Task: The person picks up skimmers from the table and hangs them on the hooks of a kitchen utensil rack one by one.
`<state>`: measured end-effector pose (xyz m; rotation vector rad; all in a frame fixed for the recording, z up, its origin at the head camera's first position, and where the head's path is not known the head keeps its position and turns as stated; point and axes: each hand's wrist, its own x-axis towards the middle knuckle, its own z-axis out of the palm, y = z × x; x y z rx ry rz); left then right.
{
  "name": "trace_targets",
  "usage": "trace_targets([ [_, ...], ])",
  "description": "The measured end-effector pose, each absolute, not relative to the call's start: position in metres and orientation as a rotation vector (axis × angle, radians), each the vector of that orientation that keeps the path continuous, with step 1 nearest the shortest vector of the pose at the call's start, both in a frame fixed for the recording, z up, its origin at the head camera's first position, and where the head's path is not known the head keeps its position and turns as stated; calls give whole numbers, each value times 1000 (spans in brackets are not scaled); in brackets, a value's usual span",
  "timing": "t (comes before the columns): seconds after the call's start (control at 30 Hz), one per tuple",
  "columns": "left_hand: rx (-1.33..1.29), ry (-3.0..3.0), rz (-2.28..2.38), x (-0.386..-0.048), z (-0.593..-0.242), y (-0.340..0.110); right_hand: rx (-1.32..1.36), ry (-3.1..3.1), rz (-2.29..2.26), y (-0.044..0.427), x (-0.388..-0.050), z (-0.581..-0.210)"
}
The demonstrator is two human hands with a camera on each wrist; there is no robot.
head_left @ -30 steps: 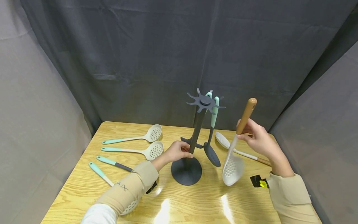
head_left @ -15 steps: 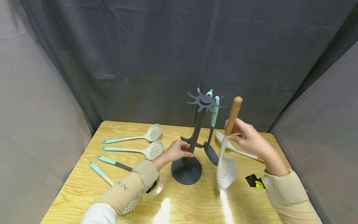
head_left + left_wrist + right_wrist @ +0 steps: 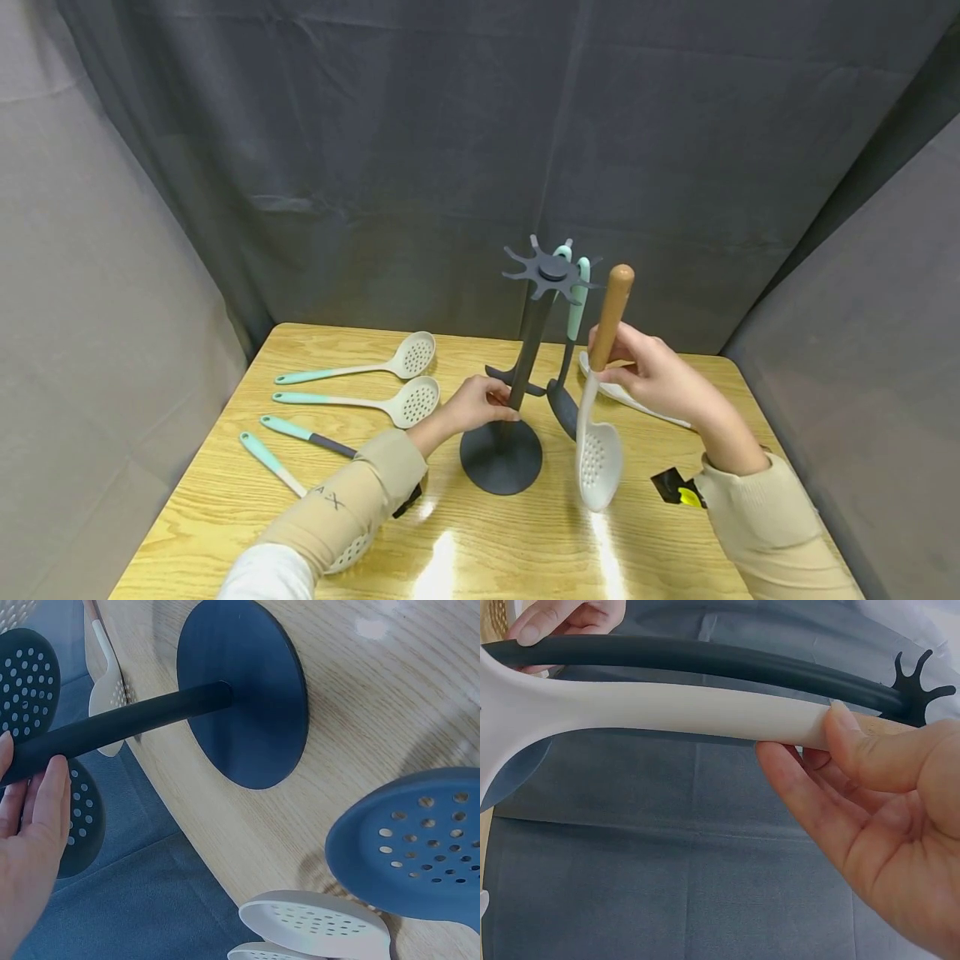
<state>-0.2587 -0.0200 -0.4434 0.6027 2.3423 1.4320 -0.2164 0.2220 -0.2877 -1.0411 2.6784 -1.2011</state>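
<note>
My right hand (image 3: 660,379) pinches a white slotted skimmer (image 3: 598,467) with a wooden handle, near where the handle meets the white shaft. The skimmer is raised over the table, handle up and head down, just right of a dark utensil stand (image 3: 501,467). With my left hand (image 3: 474,406) I grip the stand's post (image 3: 127,724) low above its round base. Several prongs (image 3: 553,268) fan out at its top. Dark skimmers (image 3: 26,682) with mint handles hang from the far and right prongs. The right wrist view shows thumb and fingers pinching the shaft (image 3: 675,709).
Two pale skimmers (image 3: 414,356) with mint handles lie at the left. Nearer are a dark-shafted utensil (image 3: 287,429) and another pale skimmer (image 3: 260,452), partly hidden by my left sleeve. Another white skimmer (image 3: 637,407) lies behind my right hand. Dark curtain (image 3: 405,167) surrounds the table.
My right hand has carried the wooden-handled skimmer leftward, closer to the stand, and its handle has become more upright. My left hand keeps its hold on the post.
</note>
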Motion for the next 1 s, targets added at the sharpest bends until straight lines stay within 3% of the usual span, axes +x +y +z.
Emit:
trace_targets([
  [1.0, 630, 2347, 1457, -259, -445, -20, -976, 2594, -1127, 207, -222, -288],
])
